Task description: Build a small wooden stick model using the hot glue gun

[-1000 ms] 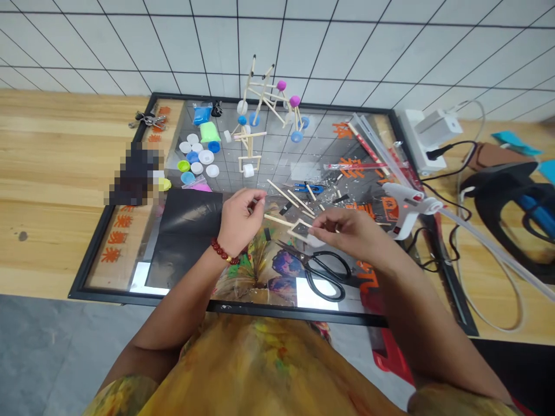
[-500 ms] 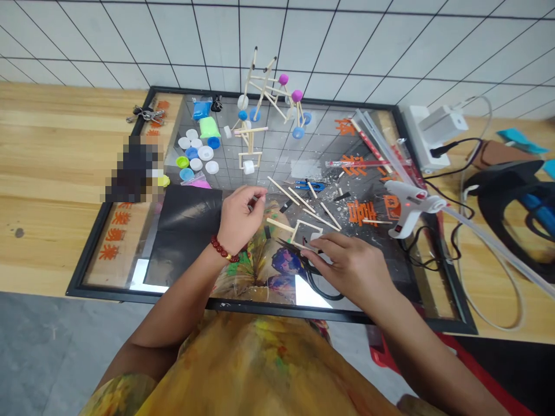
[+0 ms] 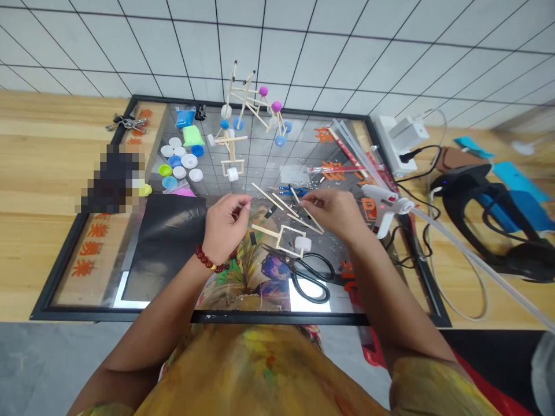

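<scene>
My left hand (image 3: 228,226) hovers over the near middle of the glass board with its thumb and fingertips pinched together; whether anything is between them I cannot make out. My right hand (image 3: 336,212) is bent over the loose wooden sticks, its fingertips closed at one thin stick (image 3: 314,221) that lies slanted on the glass. Between the hands lies a small stick frame (image 3: 280,238) with a long handle-like stick and a white cap (image 3: 302,244) at its right side. Black-handled scissors (image 3: 306,270) lie just below the frame.
A hot glue gun (image 3: 384,205) stands at right, its cable trailing. Stick models with caps and pink balls (image 3: 276,106) stand at the back. Bottle caps (image 3: 189,160), clay packets (image 3: 193,136) and a black sheet (image 3: 167,242) are at left. A power strip (image 3: 392,144) sits behind.
My right hand has left the white cap and frame and moved up to the loose sticks, uncovering the scissors. My left hand keeps its pinch. The view has shifted to the right.
</scene>
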The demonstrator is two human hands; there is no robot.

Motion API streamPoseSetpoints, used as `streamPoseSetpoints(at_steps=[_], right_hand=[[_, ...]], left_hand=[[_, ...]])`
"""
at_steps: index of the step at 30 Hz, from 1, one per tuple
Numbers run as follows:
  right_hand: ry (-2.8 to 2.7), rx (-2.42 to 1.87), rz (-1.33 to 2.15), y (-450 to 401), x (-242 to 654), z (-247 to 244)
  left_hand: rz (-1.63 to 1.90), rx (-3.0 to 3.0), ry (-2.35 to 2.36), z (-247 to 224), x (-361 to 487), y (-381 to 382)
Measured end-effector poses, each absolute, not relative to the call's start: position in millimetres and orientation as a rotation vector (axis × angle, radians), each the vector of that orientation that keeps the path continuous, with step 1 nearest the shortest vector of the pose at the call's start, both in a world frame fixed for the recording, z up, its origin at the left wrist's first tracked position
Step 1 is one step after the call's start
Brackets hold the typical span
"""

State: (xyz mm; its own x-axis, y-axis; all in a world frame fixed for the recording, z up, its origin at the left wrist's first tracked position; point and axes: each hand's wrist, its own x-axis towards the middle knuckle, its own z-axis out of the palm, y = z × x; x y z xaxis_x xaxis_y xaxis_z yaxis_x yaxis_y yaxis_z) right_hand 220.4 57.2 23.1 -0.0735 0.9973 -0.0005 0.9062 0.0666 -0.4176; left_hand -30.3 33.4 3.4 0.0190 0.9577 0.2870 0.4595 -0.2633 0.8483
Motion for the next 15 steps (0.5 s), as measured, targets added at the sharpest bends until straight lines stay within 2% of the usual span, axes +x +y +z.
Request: streamPoseSetpoints(at_steps=[8,12,15], right_hand=[[-1.982,-2.142,0.505,79,213,14],[-1.919,-2.024,0.571,75,216,15],[-1.713,-1.756,0.855,59,209,25]], left_hand=[[1.185,1.731,1.434,4,-29,32],[1.203,1.668,1.403,4,-26,30],[1.184,1.475,1.312,7,-21,26]])
